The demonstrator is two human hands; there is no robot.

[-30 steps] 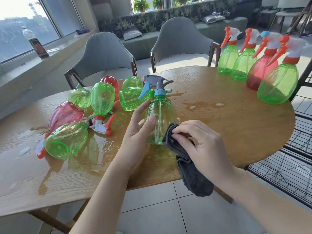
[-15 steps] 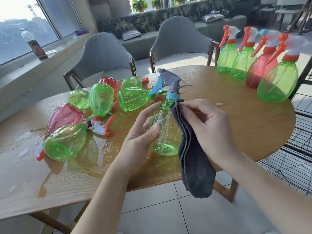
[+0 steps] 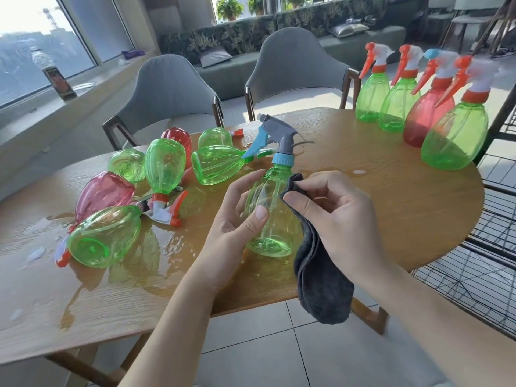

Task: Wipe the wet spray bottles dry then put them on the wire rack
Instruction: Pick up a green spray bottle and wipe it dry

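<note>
My left hand grips a clear green spray bottle with a grey and blue trigger head, held upright just above the table's near edge. Against the bottle's right side my right hand pinches a dark grey cloth, and the rest of the cloth hangs below the table edge. Several wet bottles, green and red, lie on their sides at the left in puddles. Several upright bottles with orange triggers stand at the table's far right. The black wire rack stands to the right of the table.
The wooden table is wet on its left half. Two grey chairs stand behind it. A dark bottle stands on the window sill at the left. Tiled floor lies below the table's near edge.
The bottle was lifted off the table and held up. My right hand carried the cloth up to the bottle's neck, then slid it down to the upper body.
</note>
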